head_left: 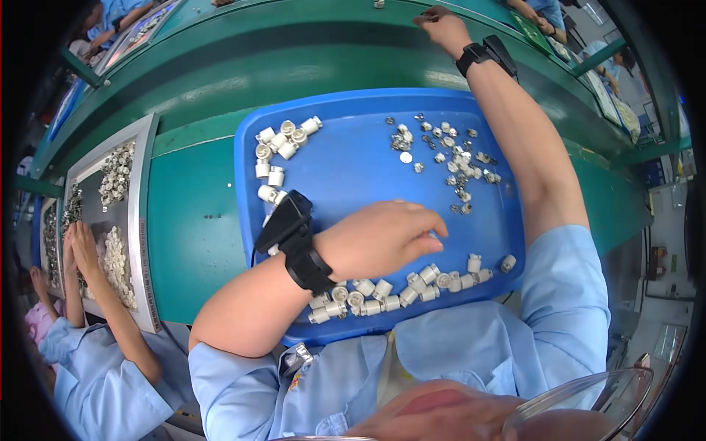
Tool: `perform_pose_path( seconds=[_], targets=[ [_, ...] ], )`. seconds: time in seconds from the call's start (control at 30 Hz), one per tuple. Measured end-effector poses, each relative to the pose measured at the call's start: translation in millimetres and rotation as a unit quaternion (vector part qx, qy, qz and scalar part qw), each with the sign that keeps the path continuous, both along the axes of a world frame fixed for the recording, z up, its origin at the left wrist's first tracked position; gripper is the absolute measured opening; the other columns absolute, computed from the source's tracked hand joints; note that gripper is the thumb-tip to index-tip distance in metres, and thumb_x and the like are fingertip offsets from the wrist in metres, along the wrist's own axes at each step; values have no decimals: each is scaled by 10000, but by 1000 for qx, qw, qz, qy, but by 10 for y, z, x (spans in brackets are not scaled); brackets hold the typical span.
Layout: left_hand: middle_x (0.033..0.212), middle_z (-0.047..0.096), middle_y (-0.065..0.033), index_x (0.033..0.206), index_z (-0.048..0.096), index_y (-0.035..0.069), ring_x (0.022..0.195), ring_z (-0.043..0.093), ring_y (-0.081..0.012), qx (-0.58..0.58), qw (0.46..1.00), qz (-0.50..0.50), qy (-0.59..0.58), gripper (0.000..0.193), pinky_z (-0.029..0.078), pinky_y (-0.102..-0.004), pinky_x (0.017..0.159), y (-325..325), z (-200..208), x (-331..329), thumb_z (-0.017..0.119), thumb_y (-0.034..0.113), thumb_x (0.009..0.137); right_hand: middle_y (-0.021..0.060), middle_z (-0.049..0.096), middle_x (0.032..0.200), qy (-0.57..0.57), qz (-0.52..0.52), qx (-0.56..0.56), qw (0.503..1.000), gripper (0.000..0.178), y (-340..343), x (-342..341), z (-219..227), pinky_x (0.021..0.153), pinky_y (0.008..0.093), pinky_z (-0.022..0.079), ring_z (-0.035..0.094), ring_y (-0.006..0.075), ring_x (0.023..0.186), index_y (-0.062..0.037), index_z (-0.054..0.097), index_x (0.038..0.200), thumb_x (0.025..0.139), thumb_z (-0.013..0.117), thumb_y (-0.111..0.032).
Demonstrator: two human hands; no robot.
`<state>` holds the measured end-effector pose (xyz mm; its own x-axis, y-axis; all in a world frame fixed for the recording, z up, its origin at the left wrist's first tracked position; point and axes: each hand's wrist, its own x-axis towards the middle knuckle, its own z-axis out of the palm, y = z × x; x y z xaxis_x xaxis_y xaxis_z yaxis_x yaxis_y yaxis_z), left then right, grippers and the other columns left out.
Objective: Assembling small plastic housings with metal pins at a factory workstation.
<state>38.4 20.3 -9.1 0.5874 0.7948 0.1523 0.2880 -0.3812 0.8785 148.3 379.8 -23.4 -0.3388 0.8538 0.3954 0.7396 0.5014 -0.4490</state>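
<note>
My left hand is over the middle of a blue tray, with its fingers curled toward the thumb. A small pale bit shows at its fingertips, too little of it to name. My right hand reaches past the tray's far edge to a green shelf, its fingers bent together; what they hold, if anything, is hidden. White cylindrical parts line the tray's near side, and more white cylinders stand along its left side. Small metal-and-white pieces lie scattered at the tray's far right.
One small white part sits on the shelf, left of my right hand. To the left, a co-worker's hands work over a metal-framed tray of small parts on the green tabletop. Other people work beyond the shelf.
</note>
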Motion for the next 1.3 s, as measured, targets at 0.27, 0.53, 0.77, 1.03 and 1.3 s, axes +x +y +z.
perform_pose_path(
  seconds=[0.27, 0.53, 0.77, 1.03, 1.3],
  targets=[
    [920, 587, -104, 1042, 543, 63, 885, 547, -283, 9, 999, -39, 33, 292, 415, -376, 795, -23, -8, -4, 571, 255, 824, 115, 590, 1054, -166, -160, 36, 972, 575, 1149, 371, -678, 796, 277, 451, 575, 217, 916, -27, 509, 1156, 763, 605, -437],
    [942, 589, -113, 1067, 540, 59, 892, 549, -279, -8, 997, -47, 64, 302, 419, -373, 802, 26, -24, -9, 574, 235, 824, 131, 613, 842, 82, -82, -88, 989, 323, 661, 480, -47, 681, 333, 457, 585, 267, 779, -39, 555, 918, 773, 577, -326],
    [916, 598, -142, 996, 570, 36, 883, 561, -309, 15, 999, 9, 31, 233, 445, -380, 758, 27, -83, -14, 554, 194, 826, 92, 600, 918, -61, 288, -209, 932, 345, -1630, 405, 554, 743, 318, 452, 571, 235, 874, -46, 538, 1105, 834, 576, -257],
    [862, 618, -76, 985, 589, 16, 780, 566, -132, -33, 967, 236, -87, 204, 445, -255, 711, 251, -59, -209, 535, 162, 854, 129, 568, 932, -172, 270, -2, 948, 196, -2418, 489, -50, 723, 343, 468, 570, 298, 809, -57, 582, 969, 783, 580, -119],
    [931, 595, -33, 1064, 562, 18, 886, 548, -86, -78, 965, 245, -50, 241, 426, -209, 801, 314, -70, -309, 524, 168, 879, 49, 601, 893, 168, 203, -229, 937, 126, -2514, 601, 200, 734, 237, 458, 574, 134, 812, -30, 595, 930, 810, 571, -65]
  ],
)
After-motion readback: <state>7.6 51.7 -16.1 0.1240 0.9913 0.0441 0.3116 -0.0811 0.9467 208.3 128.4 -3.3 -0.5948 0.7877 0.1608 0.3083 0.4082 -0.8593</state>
